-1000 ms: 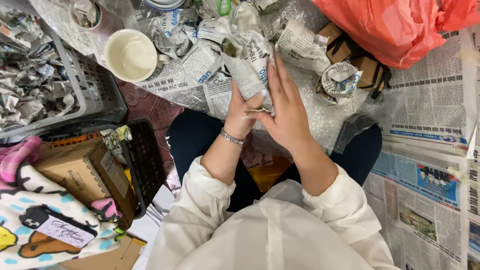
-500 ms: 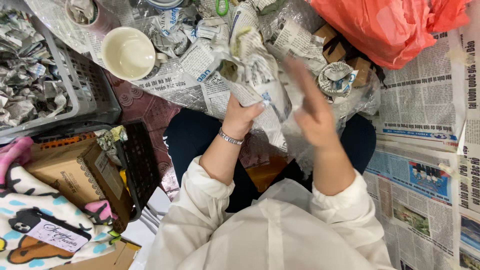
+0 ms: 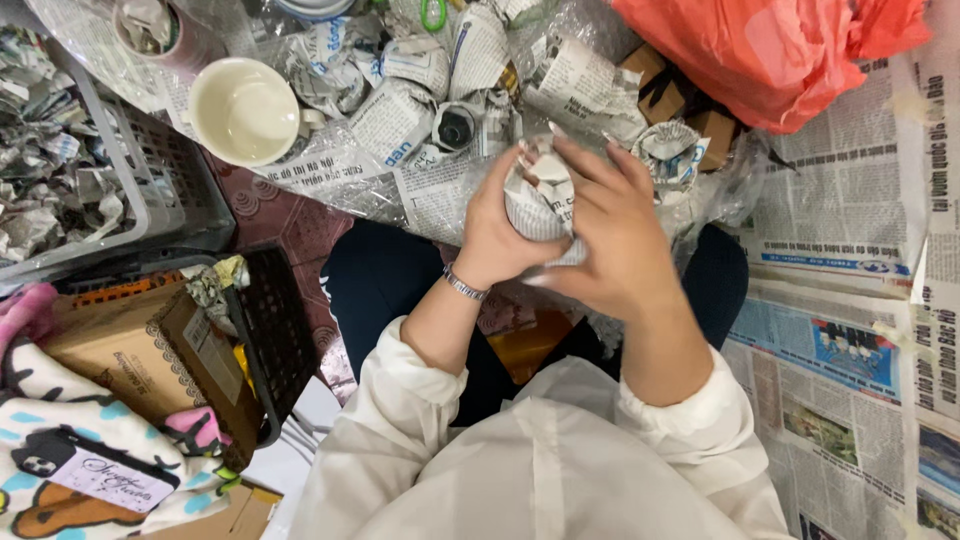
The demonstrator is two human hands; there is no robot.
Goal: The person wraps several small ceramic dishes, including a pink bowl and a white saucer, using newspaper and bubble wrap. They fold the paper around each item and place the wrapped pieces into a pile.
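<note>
Seated on the floor, I clasp a newspaper-wrapped bundle (image 3: 540, 205) in both hands just above my lap, near the middle of the view. My left hand (image 3: 495, 230), a metal bracelet (image 3: 465, 286) at the wrist, is closed around the bundle's left side; my right hand (image 3: 610, 235) presses its fingers over the top and right side, so the paper shows only between them. What the paper covers cannot be seen.

At ten o'clock from the bundle stands an empty white cup (image 3: 243, 108) on a spread of newsprint. More paper-wrapped pieces (image 3: 400, 110) crowd the twelve o'clock side, well within reach. An orange plastic bag (image 3: 770, 50) lies at two o'clock, with small brown boxes (image 3: 700, 125) just below its edge. At nine o'clock a grey crate (image 3: 150, 190) holds crumpled newspaper, and a cardboard box (image 3: 120, 350) sits at eight o'clock. Flat newspaper sheets (image 3: 850, 350) cover the floor at four o'clock.
</note>
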